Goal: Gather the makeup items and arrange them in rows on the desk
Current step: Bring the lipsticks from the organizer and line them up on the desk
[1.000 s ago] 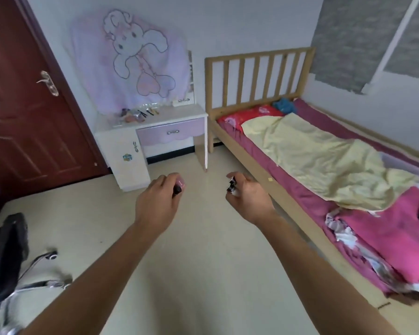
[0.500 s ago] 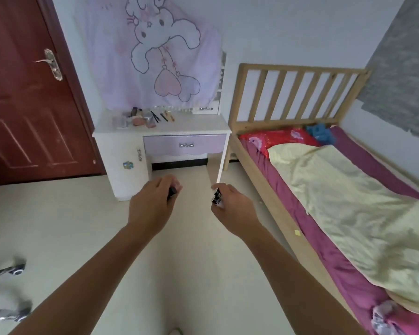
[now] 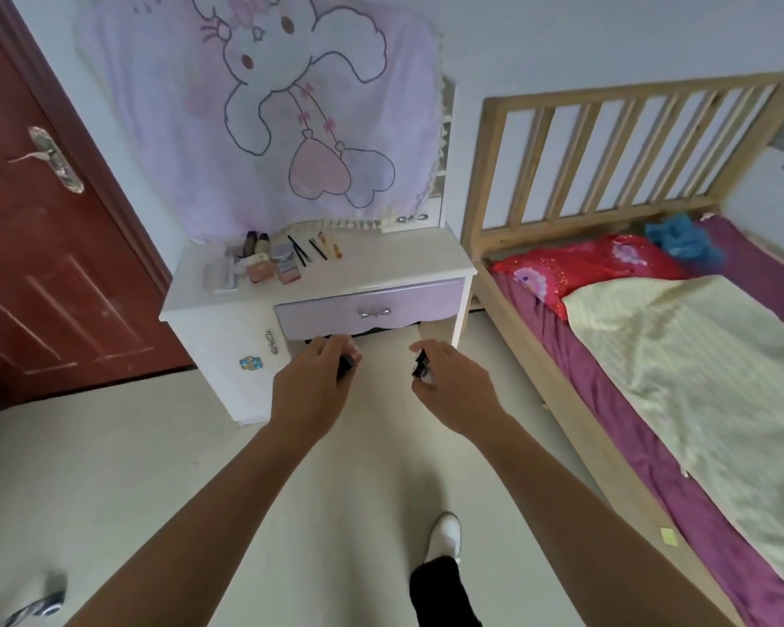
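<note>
A white desk [image 3: 394, 260] with a lilac drawer stands against the far wall. On its left half lie several makeup items [image 3: 263, 264]: small compacts, bottles and thin pencils [image 3: 311, 250]. My left hand [image 3: 311, 391] grips a small dark makeup item [image 3: 346, 365], mostly hidden by the fingers. My right hand [image 3: 456, 391] holds a small black tube with white print [image 3: 422, 367]. Both hands hover over the floor, just short of the desk's front.
A wooden bed [image 3: 607, 400] with a yellow blanket runs along the right. A red-brown door [image 3: 32, 246] stands at the left. A pink rabbit cloth [image 3: 268, 106] hangs above the desk. My white shoe [image 3: 444, 534] steps on the beige floor. A chair base [image 3: 37, 604] shows bottom left.
I have walked toward the desk, which now looks larger and closer. Both hands keep hold of their items. The chair has slid almost out of view.
</note>
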Motion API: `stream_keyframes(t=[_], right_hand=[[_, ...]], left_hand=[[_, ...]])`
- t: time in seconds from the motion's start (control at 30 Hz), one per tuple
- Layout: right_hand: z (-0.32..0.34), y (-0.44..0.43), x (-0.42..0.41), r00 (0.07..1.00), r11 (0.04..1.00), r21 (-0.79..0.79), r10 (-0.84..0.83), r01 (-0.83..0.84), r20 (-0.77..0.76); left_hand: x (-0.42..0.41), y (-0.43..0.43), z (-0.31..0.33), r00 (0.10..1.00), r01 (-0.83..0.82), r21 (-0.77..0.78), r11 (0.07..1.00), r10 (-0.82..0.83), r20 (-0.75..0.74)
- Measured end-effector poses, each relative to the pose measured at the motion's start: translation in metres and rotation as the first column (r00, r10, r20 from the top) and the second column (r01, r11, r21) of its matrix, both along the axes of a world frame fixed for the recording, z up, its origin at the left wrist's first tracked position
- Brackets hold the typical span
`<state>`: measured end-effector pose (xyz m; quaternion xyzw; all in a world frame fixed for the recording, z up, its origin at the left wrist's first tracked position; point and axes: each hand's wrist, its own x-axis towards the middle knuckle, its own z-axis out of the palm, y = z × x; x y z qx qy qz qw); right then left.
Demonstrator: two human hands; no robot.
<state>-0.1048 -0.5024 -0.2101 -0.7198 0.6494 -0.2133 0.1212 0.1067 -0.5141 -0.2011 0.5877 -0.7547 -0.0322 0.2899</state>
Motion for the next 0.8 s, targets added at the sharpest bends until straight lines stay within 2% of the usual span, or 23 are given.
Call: stream_keyframes(t=[0.17, 0.37, 0.53, 0.67, 0.8], right_hand=[[-0.021, -0.141, -0.017, 0.999, 1.0, 0.014, 0.02, -0.021, 0.03], [-0.017, -0.301, -0.026, 0.995, 0.993, 0.074, 0.083, -0.088, 0.06], [-0.024, -0.398, -0.013, 0.986, 0.973, 0.171, 0.139, -0.154, 0.096], [-0.052, -0.461, -0.007, 0.986, 0.957, 0.242, 0.144, -0.16, 0.081], [-0.083, -0.518, -0.005, 0.996, 0.939, 0.337, 0.044, -0.068, 0.077]], left_hand=[[-0.015, -0.134, -0.018, 0.996, -0.027, -0.004, 1.0, 0.028, 0.084], [-0.016, -0.274, -0.014, 0.986, -0.099, 0.091, 0.991, 0.086, 0.142], [-0.007, -0.358, -0.024, 0.983, -0.163, 0.186, 0.969, 0.145, 0.11], [0.001, -0.429, -0.052, 0.988, -0.133, 0.289, 0.948, 0.105, 0.113], [0.003, -0.509, -0.085, 0.993, -0.029, 0.395, 0.918, -0.017, 0.113]])
